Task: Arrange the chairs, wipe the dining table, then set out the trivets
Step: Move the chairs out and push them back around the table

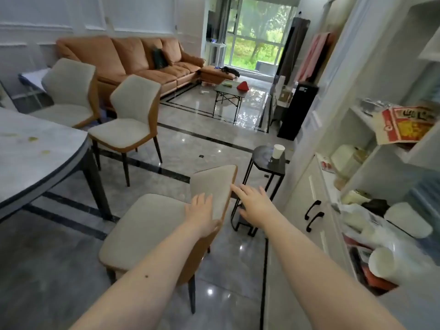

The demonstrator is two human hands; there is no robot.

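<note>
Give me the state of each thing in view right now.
Near chair: away from the table, back under the left hand.
Right hand: open, at the back's edge.
Two far chairs: pulled out.
Table: stained, unwiped.
Cup: upright on the side table.

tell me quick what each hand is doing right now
Left hand: open, fingers straight, resting on the nearest chair's backrest.
Right hand: open, fingers spread, holding nothing, beside the backrest.
</note>
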